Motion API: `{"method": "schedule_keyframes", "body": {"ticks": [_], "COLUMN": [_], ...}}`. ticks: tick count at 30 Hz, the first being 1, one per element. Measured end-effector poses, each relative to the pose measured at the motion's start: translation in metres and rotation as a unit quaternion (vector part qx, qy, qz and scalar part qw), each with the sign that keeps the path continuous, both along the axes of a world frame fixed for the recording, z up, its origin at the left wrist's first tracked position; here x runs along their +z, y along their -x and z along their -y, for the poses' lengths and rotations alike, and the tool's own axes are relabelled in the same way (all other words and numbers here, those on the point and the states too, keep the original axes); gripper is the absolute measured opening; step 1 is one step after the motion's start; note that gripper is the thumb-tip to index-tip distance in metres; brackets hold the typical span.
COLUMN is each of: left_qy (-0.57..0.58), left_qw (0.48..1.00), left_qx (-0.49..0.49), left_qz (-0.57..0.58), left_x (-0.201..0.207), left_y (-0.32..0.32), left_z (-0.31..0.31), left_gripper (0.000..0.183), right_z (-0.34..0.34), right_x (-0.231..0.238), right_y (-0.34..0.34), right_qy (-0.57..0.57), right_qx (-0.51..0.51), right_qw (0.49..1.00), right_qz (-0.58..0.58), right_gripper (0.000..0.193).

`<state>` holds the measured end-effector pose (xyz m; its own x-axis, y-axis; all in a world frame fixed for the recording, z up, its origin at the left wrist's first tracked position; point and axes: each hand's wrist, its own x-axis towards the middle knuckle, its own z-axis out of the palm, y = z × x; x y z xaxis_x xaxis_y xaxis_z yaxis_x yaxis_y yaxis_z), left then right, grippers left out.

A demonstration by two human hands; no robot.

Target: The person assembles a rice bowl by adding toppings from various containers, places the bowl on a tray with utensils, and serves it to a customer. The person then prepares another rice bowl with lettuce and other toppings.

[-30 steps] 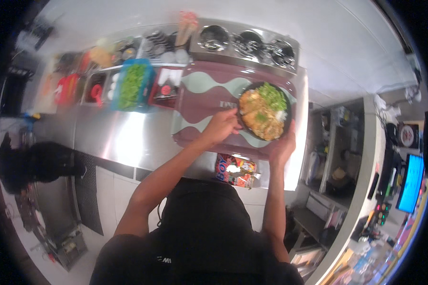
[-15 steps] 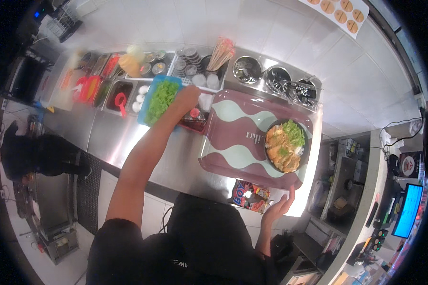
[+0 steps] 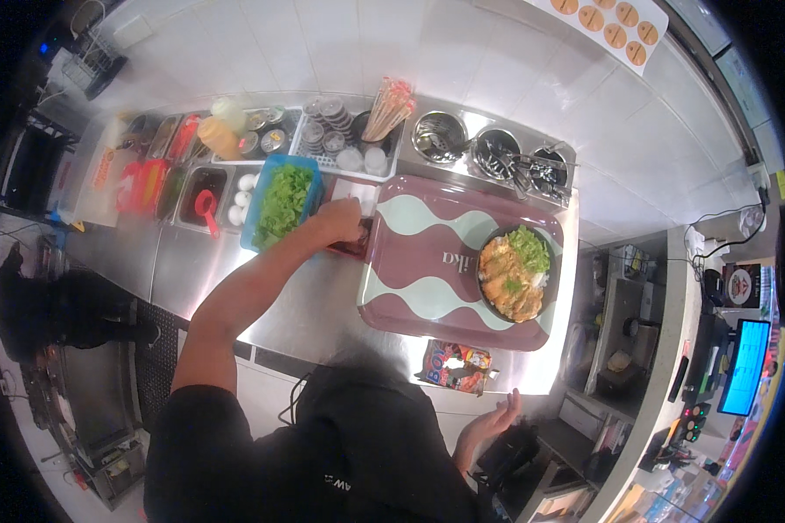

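My left hand (image 3: 342,220) reaches over a dark red box (image 3: 351,247) between the blue lettuce tub and the tray. Its fingers look curled downward, and whatever they grip is hidden beneath the hand. White paper (image 3: 355,193) lies just behind it. The maroon tray (image 3: 410,314), with pale green waves, carries a dark bowl of food (image 3: 512,272) at its right side: golden-brown breaded pieces, green lettuce and some white rice. My right hand (image 3: 490,427) is off the counter's front edge, open and holding nothing. A colourful printed packet (image 3: 456,366) lies between it and the tray.
Left of my left hand stand the blue tub of lettuce (image 3: 279,205), eggs (image 3: 242,200) and a red ladle (image 3: 205,209) in a metal container. Behind are stacked lidded cups (image 3: 330,118), wrapped chopsticks (image 3: 388,109) and metal cutlery holders (image 3: 497,152). Another person (image 3: 52,301) stands far left.
My left hand has moved nearer, from the white paper to the dark red box. My right hand has let go of the tray's near right corner and drawn back. The view shifted slightly.
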<state>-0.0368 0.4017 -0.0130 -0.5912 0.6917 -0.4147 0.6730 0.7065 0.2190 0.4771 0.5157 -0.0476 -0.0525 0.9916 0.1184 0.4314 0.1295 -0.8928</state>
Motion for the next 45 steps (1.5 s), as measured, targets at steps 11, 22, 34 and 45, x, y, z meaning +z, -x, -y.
{"method": "schedule_keyframes", "body": {"ticks": [11,22,34,45], "left_qy": [-0.029,-0.054,-0.098,-0.097], "left_qw": [0.989,0.997,0.963,0.967], "left_qx": [-0.048,-0.049,-0.186,-0.183], "left_qz": [-0.135,0.038,-0.166,-0.149], "left_x": [-0.037,-0.023,-0.019,-0.024], "left_y": [-0.028,-0.015,-0.015,-0.006], "left_z": [0.027,0.032,0.012,0.011], "left_gripper": [0.071,0.051,0.031,0.014], "right_z": [-0.013,-0.007,0.004,-0.001], "right_x": [-0.005,-0.024,-0.039,-0.035], "right_y": [0.010,-0.009,-0.016,-0.011], "right_qy": [0.016,0.039,0.070,0.053], "right_qx": [0.029,0.039,-0.038,-0.088], "right_qw": [0.999,0.998,0.997,0.994], "right_qz": [-0.005,-0.018,-0.022,-0.045], "right_gripper": [0.038,0.038,0.036,0.035]}}
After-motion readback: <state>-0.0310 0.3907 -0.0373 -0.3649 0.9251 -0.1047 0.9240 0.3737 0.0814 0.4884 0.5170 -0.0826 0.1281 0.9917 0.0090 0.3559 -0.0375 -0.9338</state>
